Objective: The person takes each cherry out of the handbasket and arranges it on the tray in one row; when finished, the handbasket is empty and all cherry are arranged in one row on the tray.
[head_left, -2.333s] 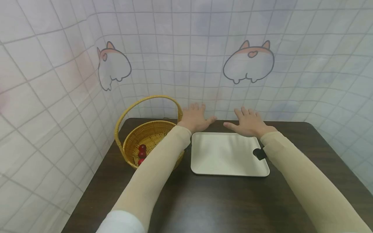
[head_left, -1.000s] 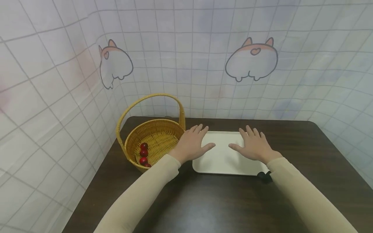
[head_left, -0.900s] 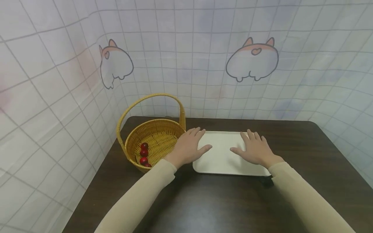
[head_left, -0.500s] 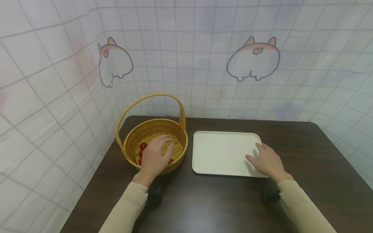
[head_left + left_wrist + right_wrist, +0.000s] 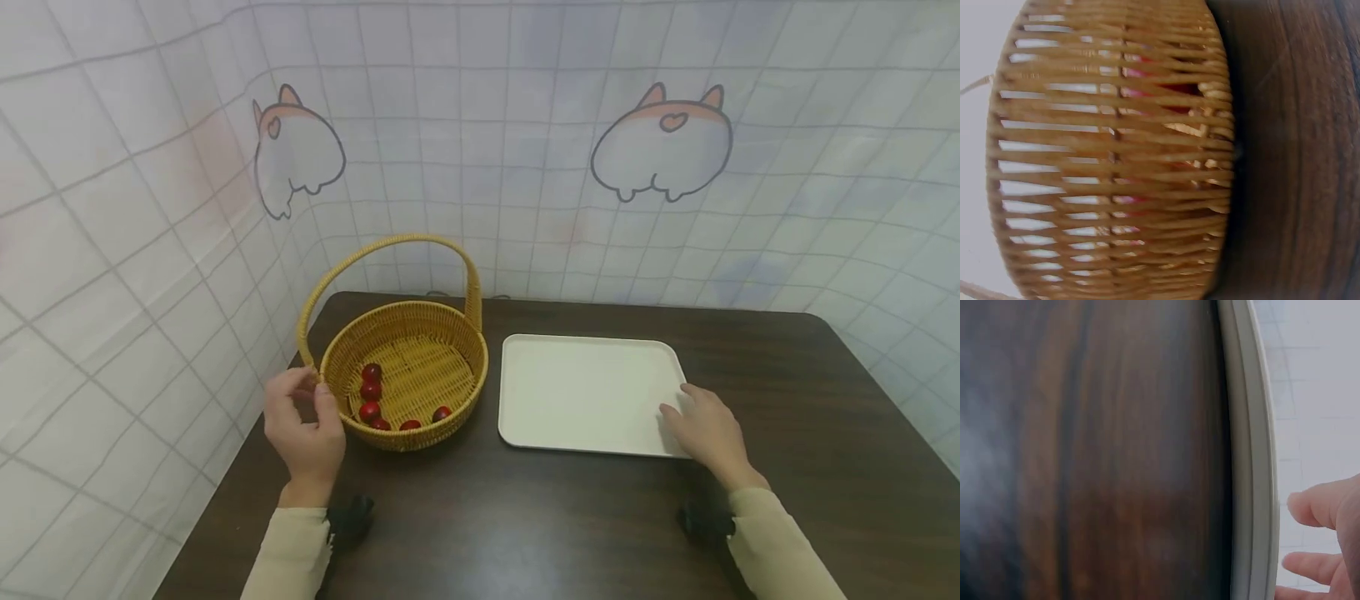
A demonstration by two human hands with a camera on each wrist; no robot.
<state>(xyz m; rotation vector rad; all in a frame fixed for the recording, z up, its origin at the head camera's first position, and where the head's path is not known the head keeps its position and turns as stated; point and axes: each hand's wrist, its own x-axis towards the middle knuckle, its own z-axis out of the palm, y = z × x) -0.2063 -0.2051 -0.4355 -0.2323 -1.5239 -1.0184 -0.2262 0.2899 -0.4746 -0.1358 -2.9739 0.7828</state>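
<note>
Flanking the basket on its near left: left hand, fingers and thumb curled to a narrow gap by the foot of the handle; whether they hold it cannot be told. Hazard: tipping, should a lift come from this side alone. Within the basket: red balls, six in view, loose along the left and near wall; the uneven load could worsen a tilt and send them rolling. Right of basket, just apart: tray, flat on the table. At its right edge: right hand, fingers spread; contact unclear. Hazard: a leftward push could slide the tray into the basket.
</note>
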